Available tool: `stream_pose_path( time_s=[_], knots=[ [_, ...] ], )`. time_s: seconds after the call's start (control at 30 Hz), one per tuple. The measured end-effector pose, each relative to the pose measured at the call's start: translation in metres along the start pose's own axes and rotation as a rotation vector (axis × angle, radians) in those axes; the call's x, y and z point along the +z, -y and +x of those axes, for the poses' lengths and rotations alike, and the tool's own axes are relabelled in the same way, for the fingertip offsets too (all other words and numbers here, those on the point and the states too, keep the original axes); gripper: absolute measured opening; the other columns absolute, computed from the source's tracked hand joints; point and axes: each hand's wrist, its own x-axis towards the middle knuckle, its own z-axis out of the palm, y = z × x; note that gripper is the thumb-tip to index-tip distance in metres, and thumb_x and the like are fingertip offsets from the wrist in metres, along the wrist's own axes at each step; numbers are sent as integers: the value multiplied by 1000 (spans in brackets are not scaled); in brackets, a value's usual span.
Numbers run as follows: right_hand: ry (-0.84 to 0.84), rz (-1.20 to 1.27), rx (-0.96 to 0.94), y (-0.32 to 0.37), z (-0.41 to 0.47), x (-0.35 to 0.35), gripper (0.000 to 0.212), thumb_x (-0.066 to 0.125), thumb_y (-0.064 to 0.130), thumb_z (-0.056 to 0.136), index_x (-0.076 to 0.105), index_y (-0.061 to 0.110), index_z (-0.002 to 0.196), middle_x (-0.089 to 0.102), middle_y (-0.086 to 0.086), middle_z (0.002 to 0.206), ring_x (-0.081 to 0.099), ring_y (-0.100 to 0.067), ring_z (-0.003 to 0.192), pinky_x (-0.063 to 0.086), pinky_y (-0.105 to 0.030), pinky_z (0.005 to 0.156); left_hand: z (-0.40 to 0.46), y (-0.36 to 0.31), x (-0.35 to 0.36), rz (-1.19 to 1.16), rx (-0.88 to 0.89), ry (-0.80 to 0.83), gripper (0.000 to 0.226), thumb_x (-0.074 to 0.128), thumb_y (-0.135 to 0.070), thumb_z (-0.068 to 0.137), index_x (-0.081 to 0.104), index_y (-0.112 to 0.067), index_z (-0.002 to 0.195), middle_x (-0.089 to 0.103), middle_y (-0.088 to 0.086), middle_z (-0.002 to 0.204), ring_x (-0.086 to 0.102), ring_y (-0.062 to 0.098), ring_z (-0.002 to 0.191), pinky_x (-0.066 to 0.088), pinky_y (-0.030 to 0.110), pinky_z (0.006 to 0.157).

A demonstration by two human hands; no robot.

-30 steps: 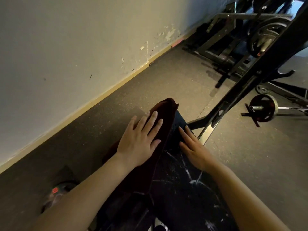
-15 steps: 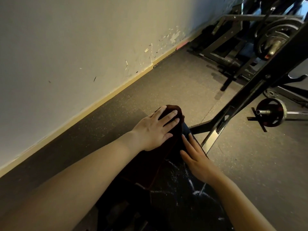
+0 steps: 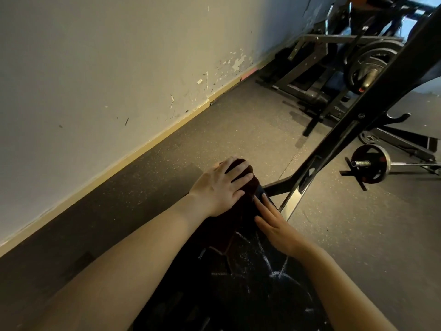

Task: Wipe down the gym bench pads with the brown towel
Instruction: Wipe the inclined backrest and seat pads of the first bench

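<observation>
A scuffed pale wall (image 3: 95,68) meets speckled dark rubber floor (image 3: 238,130); weight racks (image 3: 322,75) stand beyond.

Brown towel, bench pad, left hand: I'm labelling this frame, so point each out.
brown towel (image 3: 245,187), head view, far bunched end.
bench pad (image 3: 250,278), head view, chalk-marked top.
left hand (image 3: 220,187), head view, back of hand.

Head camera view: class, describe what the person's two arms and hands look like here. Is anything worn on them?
Both forearms are bare from the frame's bottom edge to the wrists: no sleeves, gloves, watch, bracelets or rings show. The left hand and right hand have short, unpainted nails where visible. No markings or bandages can be seen. The upper arms lie out of frame.
</observation>
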Motion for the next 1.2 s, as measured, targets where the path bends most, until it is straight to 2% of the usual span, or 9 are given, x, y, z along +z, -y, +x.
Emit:
stream_pose_path(
  time_s=[0.27,0.37,0.43,0.53,0.6,0.67,0.8,1.0,1.2],
  knots=[
    [-1,-21,27,2,-2,3,58,32,40,106,0,40,154,-17,10,163,-12,-17,151,-4,-39,122,-72,12,6,-210,-40,5,56,23,-44,107,6,-32,159,-11,-10,166,-12,19,152,22,39,122],
    [13,-51,15,1,-5,2,58,31,38,106,-2,38,154,-17,9,163,-12,-17,151,-5,-35,120,-108,11,9,-163,-35,40,57,19,-46,106,2,-31,159,-15,-11,165,-17,18,152,8,34,123],
    [21,-56,9,1,-7,3,59,32,36,106,-2,36,155,-17,8,163,-12,-16,150,-5,-34,120,-130,9,9,-116,-37,82,60,12,-48,103,-3,-31,158,-21,-12,163,-27,17,148,-4,30,114],
    [22,-45,8,3,-7,5,60,33,35,106,-2,36,155,-17,9,163,-12,-17,150,-3,-35,120,-135,7,6,-76,-43,126,59,10,-48,103,-8,-32,157,-29,-13,158,-35,15,140,-10,29,108],
    [26,-50,18,3,-7,4,59,32,35,106,-2,36,155,-17,9,163,-11,-18,150,-3,-36,120,-124,7,5,-68,-31,107,61,5,-49,101,-6,-31,158,-22,-10,163,-30,21,146,-11,30,109],
    [22,-60,21,3,-6,4,59,32,36,106,-1,37,155,-18,9,163,-12,-18,150,-3,-35,120,-108,6,4,-46,-7,68,64,0,-49,98,-1,-30,159,-14,-6,166,-23,28,150,-10,31,114],
    [10,-73,26,0,-5,9,59,32,38,106,-4,39,154,-21,10,162,-13,-16,150,-4,-33,120,-64,2,1,-4,-10,68,58,16,-45,107,-5,-27,159,-16,-2,166,-21,34,150,0,42,123],
    [-5,-84,-9,-7,-2,13,53,28,43,105,-11,49,141,-27,19,152,-20,-1,141,-10,-19,110,6,-13,0,56,-54,-3,60,20,-44,107,-1,-23,159,-5,3,167,-10,38,151,18,55,121],
    [5,-74,15,-5,-1,8,54,29,41,106,-7,47,147,-24,17,155,-17,-4,144,-8,-22,112,12,-19,0,82,-68,-33,60,21,-45,107,2,-23,159,-2,7,167,-3,40,150,24,58,114]
  ],
)
